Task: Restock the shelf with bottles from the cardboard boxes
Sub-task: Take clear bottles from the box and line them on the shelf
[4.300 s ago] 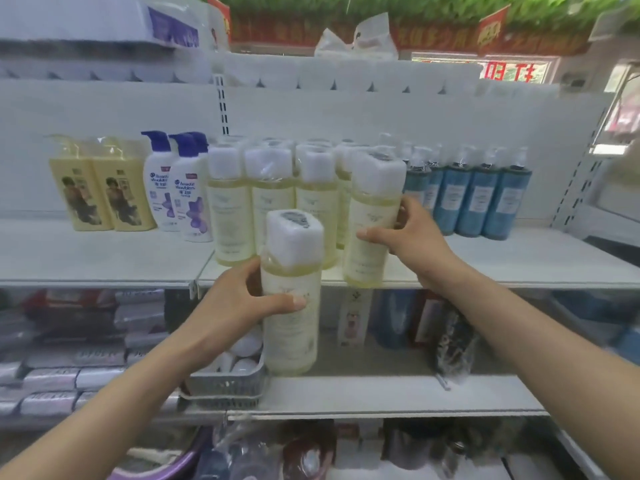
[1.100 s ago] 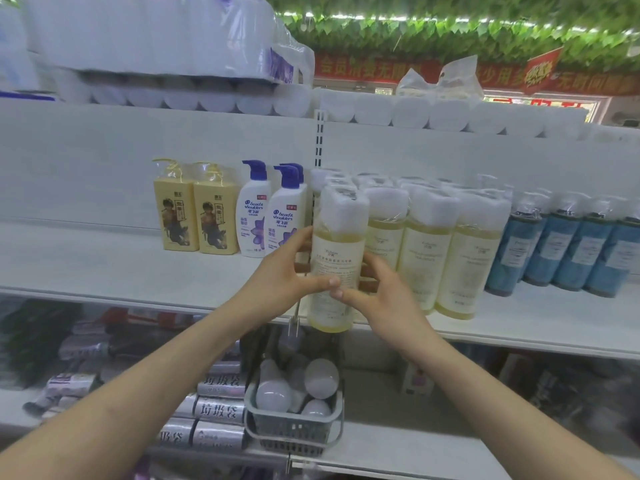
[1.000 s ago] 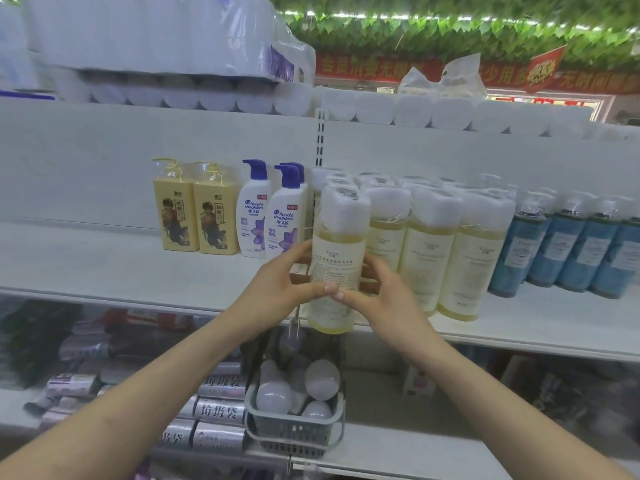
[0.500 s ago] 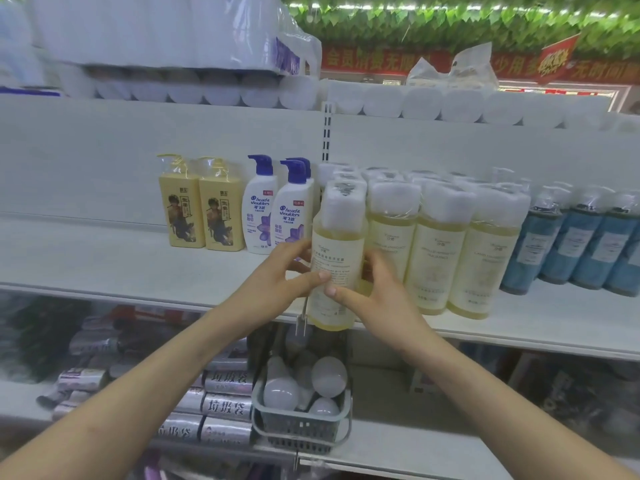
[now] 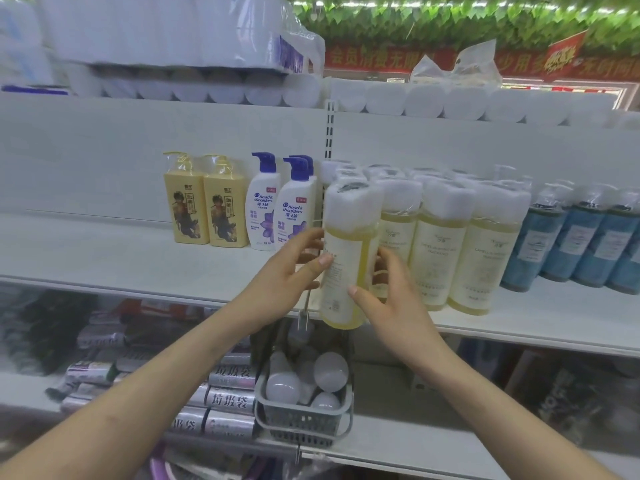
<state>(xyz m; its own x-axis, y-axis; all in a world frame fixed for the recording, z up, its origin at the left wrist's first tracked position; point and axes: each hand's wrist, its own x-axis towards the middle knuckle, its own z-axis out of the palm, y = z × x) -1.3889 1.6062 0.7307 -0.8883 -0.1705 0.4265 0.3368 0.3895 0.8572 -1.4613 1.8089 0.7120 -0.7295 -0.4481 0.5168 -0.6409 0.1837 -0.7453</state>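
1. The left hand (image 5: 282, 284) grips the pale yellow bottle (image 5: 341, 251) from its left side, thumb on the label.
2. The right hand (image 5: 393, 301) curls round its right side.
3. The bottle is upright at the front edge of the shelf (image 5: 104, 252), just left of the matching bottles (image 5: 441, 244).

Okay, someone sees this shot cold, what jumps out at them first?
The pale yellow bottle in the middle, gripped by the left hand and right hand at the front edge of the shelf. To its right stands a row of matching yellow bottles, then blue bottles. On the level below sits a grey basket of light bulbs.
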